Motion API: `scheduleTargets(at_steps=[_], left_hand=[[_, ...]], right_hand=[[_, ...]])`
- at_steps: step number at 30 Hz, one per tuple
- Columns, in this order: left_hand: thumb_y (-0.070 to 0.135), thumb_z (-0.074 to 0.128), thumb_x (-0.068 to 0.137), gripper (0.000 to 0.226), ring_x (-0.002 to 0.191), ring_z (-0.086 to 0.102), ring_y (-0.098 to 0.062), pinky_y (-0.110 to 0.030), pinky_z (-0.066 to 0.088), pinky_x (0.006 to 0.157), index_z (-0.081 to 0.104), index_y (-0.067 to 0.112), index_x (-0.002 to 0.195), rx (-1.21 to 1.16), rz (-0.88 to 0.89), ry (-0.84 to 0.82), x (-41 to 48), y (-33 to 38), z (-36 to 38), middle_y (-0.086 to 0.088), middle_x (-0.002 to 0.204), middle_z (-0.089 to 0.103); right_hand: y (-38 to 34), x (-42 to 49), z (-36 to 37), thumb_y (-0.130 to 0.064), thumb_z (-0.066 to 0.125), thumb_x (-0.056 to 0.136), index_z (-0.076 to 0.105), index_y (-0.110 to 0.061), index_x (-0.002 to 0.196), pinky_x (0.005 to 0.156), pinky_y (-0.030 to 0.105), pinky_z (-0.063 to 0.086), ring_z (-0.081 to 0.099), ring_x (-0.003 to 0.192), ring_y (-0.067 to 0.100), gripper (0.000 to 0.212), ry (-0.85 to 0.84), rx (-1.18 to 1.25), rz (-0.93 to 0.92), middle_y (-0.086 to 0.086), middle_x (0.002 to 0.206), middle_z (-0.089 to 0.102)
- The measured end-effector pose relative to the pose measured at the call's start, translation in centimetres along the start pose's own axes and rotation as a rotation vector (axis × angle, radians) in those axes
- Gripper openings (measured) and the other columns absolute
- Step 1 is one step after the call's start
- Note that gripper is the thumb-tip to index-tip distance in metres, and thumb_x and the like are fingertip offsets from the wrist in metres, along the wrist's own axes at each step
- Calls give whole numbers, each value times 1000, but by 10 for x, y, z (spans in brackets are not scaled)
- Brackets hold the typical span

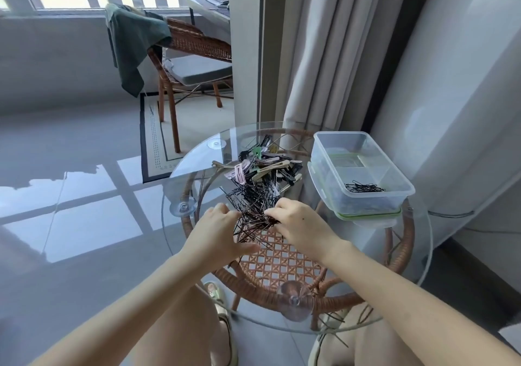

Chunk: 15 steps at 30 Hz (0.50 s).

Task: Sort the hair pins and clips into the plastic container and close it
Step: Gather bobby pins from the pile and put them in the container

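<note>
A heap of thin black hair pins point(251, 205) lies in the middle of a round glass table point(394, 303). Behind it sits a pile of larger hair clips point(265, 165) in pink, beige, green and black. My left hand point(217, 230) cups the near left side of the pin heap, fingers curled into the pins. My right hand point(298, 224) grips a bunch of pins on the near right side. A clear plastic container point(363, 151) stands open at the table's right, on its green-rimmed lid point(366, 214). A few black pins point(365, 188) lie inside it.
The glass top rests on a rattan frame point(282, 264) with suction cups point(294, 299). Grey curtains point(324, 55) hang behind the table. A rattan chair point(194, 55) with a green cloth stands at the back left. Several pins lie on the floor near my feet point(335, 329).
</note>
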<state>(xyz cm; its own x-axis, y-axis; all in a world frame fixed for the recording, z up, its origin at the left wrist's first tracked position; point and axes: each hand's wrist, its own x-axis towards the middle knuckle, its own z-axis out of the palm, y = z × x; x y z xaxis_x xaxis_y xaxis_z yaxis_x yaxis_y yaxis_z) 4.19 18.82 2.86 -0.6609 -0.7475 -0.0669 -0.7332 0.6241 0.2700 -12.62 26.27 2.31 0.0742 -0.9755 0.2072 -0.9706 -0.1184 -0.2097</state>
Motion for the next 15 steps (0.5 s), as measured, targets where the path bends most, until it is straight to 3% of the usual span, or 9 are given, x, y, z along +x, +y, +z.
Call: scheduleTargets(at_steps=[3,6,10,15], left_hand=[[57,64,71,68,108,49,-20,-31,43,93,52,14,122,-7,-9,-8,0,1,-1,-4,117,52],[50,66,74,58,105,53,-21,-33,47,92,56,13,118,-13,-22,-7,4,4,-3,-5,115,56],[48,66,76,49,99,55,-22,-33,48,89,61,11,108,9,-49,14,8,8,-3,-5,107,61],[41,68,76,50,100,56,-20,-29,47,87,54,12,115,-20,-56,37,11,13,-4,-4,111,61]], right_hand=[[1,-4,1,16,60,70,68,0,95,66,35,57,65,71,28,31,131,-52,-93,12,79,66],[3,-8,-9,7,71,68,71,-1,88,65,30,57,67,68,24,22,197,34,-78,10,78,70],[7,-13,-35,-3,69,77,72,-2,93,80,27,53,66,79,19,16,247,293,81,10,86,72],[22,-19,-75,-3,72,75,74,-10,86,57,11,46,59,54,0,13,292,629,345,-13,59,67]])
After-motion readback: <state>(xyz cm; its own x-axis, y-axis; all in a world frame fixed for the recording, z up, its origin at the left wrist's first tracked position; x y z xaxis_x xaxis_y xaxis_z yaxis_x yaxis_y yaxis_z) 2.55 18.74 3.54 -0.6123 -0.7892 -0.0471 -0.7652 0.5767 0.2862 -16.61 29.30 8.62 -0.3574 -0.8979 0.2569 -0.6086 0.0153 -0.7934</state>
